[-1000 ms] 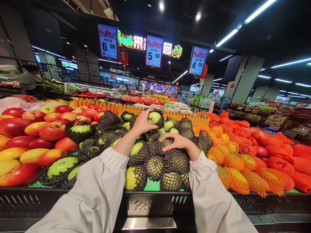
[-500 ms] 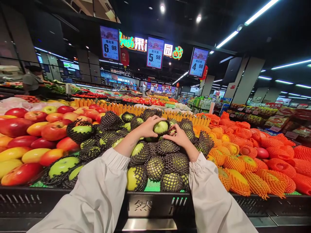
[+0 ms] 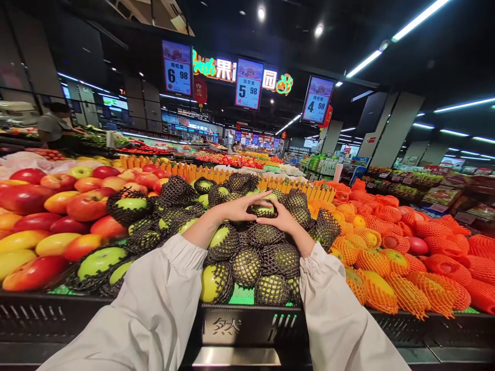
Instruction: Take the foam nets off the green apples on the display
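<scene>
A green apple (image 3: pixel 264 211) in a black foam net lies between my two hands, on top of the pile of netted green apples (image 3: pixel 266 233). My left hand (image 3: pixel 240 208) curves round its left side, fingers stretched across the top and thumb low in front. From the right, my right hand (image 3: pixel 284 218) closes round the apple, its thumb at the lower front near the left thumb. The right fingers are mostly hidden behind the fruit.
Red and yellow apples (image 3: pixel 87 203) fill the left side. Orange-netted fruit (image 3: pixel 371 265) and red-netted fruit (image 3: pixel 429 226) lie on the right. The black crate edge (image 3: pixel 154 304) runs along the front. A small yellow fence (image 3: pixel 209 175) stands behind. A person (image 3: pixel 56 129) is at far left.
My left fingers have straightened across the apple's top. The right hand has moved in closer round its right side, and the black net now covers more of the apple.
</scene>
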A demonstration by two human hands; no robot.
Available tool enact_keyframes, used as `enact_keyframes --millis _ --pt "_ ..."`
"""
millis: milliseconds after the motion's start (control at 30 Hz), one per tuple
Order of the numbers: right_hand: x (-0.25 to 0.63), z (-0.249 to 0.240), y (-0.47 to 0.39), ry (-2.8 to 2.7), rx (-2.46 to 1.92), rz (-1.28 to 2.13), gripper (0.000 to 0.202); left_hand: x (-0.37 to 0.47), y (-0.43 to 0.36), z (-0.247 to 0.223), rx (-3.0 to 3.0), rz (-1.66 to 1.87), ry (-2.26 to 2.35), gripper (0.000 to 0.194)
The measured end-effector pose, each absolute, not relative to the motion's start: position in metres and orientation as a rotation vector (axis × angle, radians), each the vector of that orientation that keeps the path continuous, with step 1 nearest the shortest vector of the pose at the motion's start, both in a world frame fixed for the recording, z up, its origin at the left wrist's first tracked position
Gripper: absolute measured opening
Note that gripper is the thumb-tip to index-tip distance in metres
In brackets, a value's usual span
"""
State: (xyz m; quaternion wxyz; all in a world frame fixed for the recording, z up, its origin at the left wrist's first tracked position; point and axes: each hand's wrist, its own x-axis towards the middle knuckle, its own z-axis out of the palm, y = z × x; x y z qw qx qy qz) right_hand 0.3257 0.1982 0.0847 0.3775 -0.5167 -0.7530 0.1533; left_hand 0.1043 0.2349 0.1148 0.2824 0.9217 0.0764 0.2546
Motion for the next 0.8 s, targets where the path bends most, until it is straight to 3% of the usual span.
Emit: enact_keyframes --millis 333,500,633,800 --pt "0.323 0.09 0.195 -1.864 -1.332 0.505 0.085 0.102 0.222 0.128 2.296 0.489 0.131 0.08" --pt "0.319 0.09 0.194 -1.82 -1.321 0.332 0.077 0.1 0.22 0.13 2.209 0.564 0.129 0.073" --pt "0.317 0.093 0.189 -1.725 -1.286 0.162 0.067 0.099 0.227 0.132 2.068 0.866 0.21 0.062" --pt "0.323 0.098 0.184 -1.444 -1.264 -0.026 0.068 0.083 0.245 0.136 1.842 1.696 0.593 0.045"
